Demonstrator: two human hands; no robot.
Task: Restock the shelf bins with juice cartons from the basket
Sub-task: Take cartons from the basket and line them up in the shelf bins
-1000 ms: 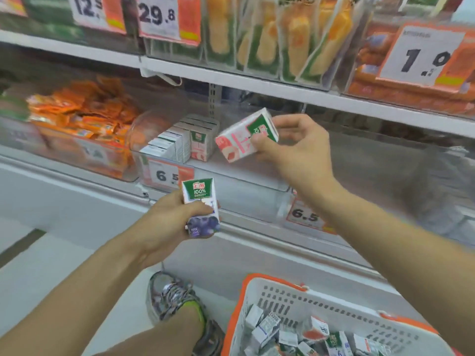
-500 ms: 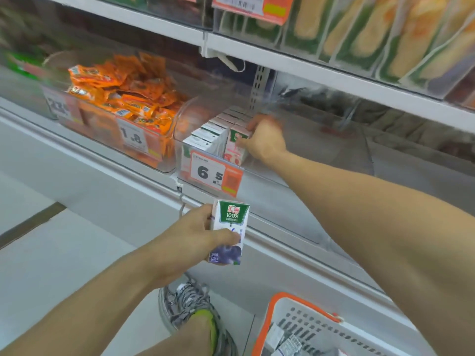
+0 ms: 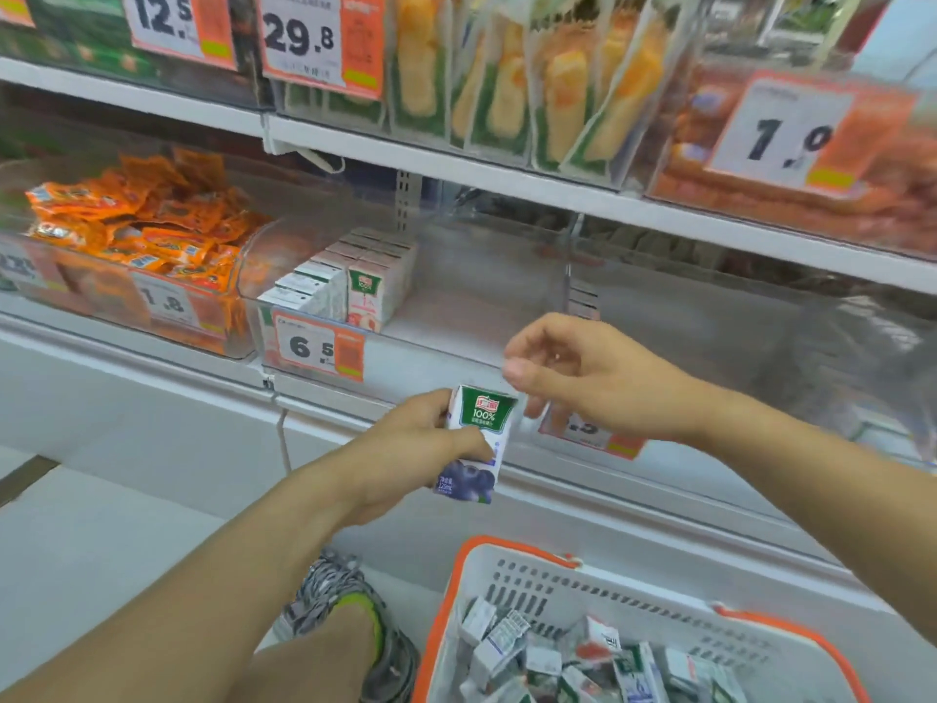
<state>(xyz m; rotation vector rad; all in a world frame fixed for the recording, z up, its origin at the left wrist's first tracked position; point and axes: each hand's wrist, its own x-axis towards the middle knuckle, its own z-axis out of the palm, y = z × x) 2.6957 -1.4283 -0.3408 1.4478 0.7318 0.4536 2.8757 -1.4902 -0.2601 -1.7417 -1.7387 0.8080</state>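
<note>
Clear shelf bin (image 3: 456,317) above and beyond both hands with cartons stacked at its left, white orange-rimmed basket (image 3: 512,575) of cartons below, left hand (image 3: 416,449) grip wrapped round upright blueberry juice carton (image 3: 476,443), right hand (image 3: 583,378) grip loosely curled, holding nothing, just above-right of the carton's top

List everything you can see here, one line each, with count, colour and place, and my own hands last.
blueberry carton: one, white, green and purple, held in front of the shelf edge
shelf cartons: two rows, count unclear, white with green and pink, in the clear bin tagged 6.5
clear bin: one, transparent, middle shelf
basket: one, white with orange rim, on the floor at lower right
basket cartons: many, mostly white, loose in the basket
orange packets: many, piled in the left bin
yellow packs: several, upper shelf
price tags: several, white and orange, on bin fronts
shoe: one, grey and green, floor
left hand: grips the blueberry carton
right hand: holds nothing, beside the carton's top
</note>
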